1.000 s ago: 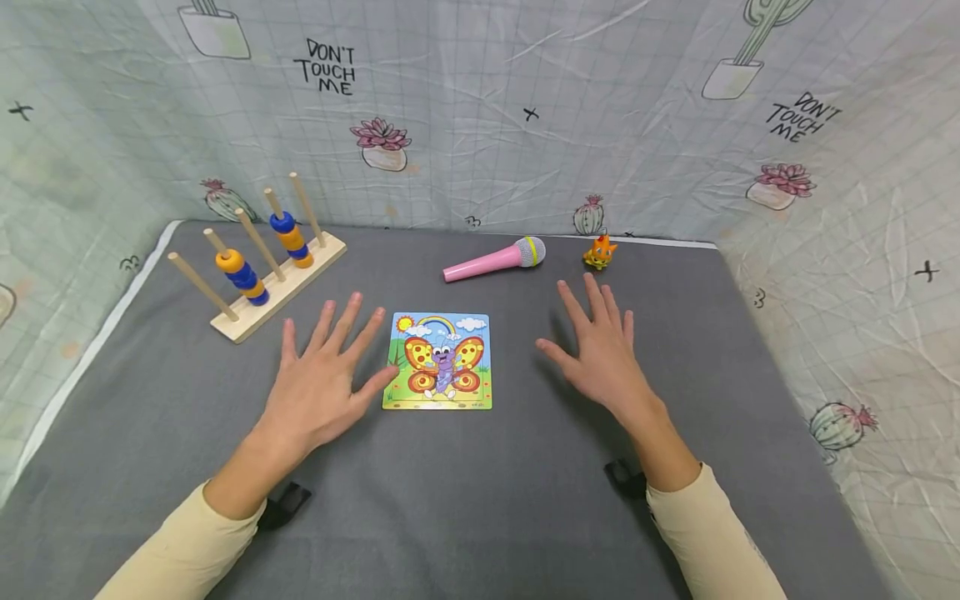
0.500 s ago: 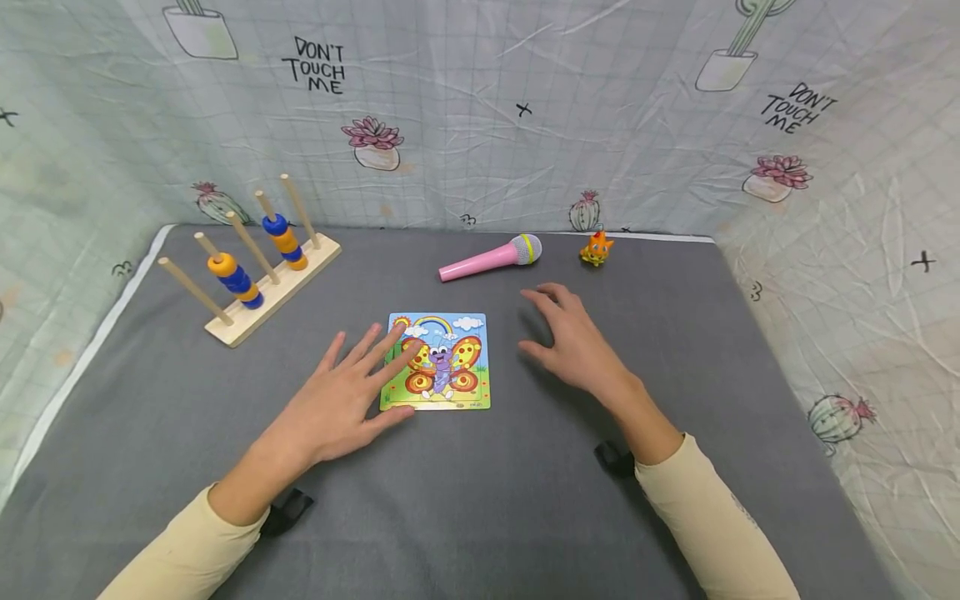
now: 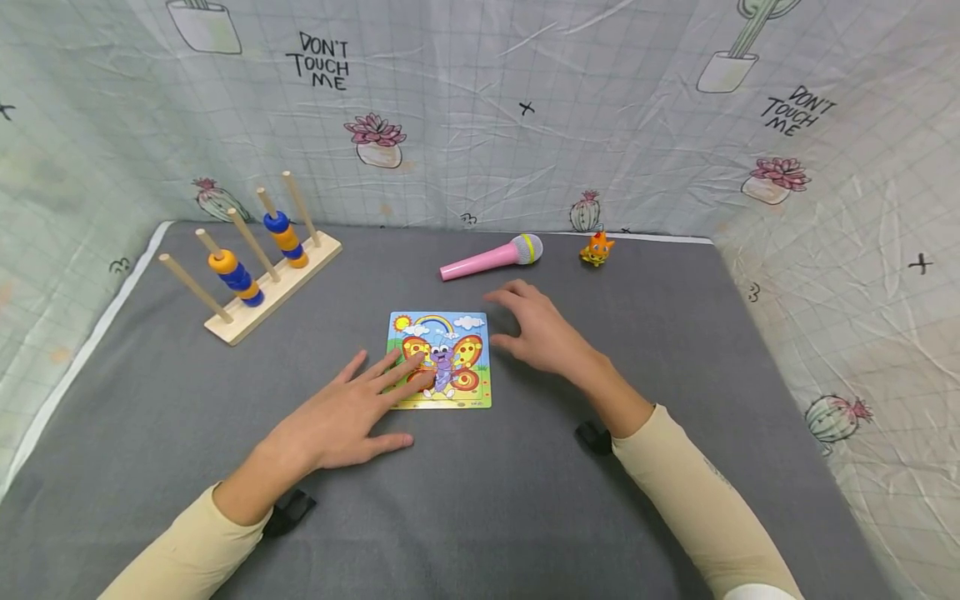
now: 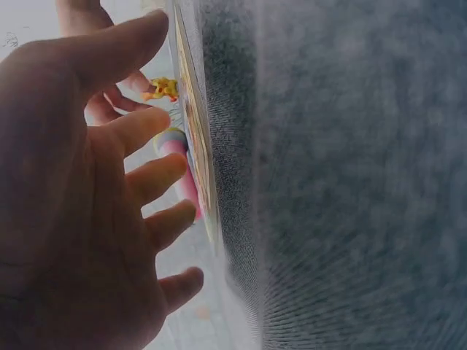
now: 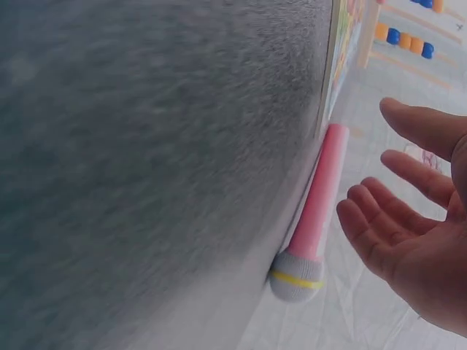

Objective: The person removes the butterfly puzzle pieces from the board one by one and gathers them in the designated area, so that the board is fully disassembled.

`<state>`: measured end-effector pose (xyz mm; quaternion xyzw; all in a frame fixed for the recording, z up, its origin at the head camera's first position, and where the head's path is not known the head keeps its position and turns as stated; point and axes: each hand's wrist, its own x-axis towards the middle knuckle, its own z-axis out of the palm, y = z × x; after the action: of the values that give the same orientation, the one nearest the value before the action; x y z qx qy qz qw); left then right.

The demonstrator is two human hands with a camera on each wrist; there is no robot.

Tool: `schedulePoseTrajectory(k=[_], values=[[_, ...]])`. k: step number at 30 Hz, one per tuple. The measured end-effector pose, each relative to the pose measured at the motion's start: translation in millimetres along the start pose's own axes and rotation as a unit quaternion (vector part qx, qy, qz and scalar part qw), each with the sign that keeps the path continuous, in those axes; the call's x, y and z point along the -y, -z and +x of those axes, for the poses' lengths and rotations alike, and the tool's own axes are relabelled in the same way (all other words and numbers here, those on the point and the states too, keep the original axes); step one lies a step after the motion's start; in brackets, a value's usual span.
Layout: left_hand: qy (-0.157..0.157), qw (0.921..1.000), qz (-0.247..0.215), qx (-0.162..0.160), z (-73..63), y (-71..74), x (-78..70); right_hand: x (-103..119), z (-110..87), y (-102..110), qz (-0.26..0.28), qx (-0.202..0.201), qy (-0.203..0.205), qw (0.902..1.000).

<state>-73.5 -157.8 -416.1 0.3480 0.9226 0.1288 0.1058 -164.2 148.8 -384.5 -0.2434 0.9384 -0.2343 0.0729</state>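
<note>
A square butterfly puzzle [image 3: 468, 392] lies flat in the middle of the grey table. My left hand [image 3: 337, 425] is spread with straight fingers over the puzzle's lower left part, its thumb pointing right below the near edge. In the left wrist view those fingertips hover just over the puzzle [image 4: 197, 131]. My right hand [image 3: 543, 333] is at the puzzle's right edge, fingers loosely bent and thumb apart, with nothing between them. In the right wrist view the right hand [image 5: 416, 219] shows a gap between thumb and fingers.
Behind the puzzle lies a pink toy microphone [image 3: 480, 263] with a grey head. A small orange toy figure [image 3: 597, 249] stands to its right. At the back left is a wooden peg rack [image 3: 281, 292] with blue and orange beads. A printed curtain [image 3: 465, 150] surrounds the table.
My left hand has shifted right and towards me, its fingers now over the puzzle. My right hand has moved left to the puzzle's right edge, its fingers bending from a spread pose.
</note>
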Motion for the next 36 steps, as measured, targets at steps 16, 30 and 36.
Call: schedulePoseTrajectory(k=[16, 30, 36], values=[[-0.012, 0.9992, -0.009, 0.037, -1.3, 1.4, 3.8, 26.9, 43.8, -15.0, 0.018, 0.069, 0.066, 0.9953], [-0.009, 0.9987, -0.018, 0.046, -2.6, 2.1, 4.8, 49.7, 75.3, -30.2, 0.015, 0.122, 0.099, 0.9874], [-0.008, 0.9987, -0.018, 0.048, -2.4, 1.8, 5.4, 55.0, 82.4, -38.3, 0.007, 0.127, 0.101, 0.9867]])
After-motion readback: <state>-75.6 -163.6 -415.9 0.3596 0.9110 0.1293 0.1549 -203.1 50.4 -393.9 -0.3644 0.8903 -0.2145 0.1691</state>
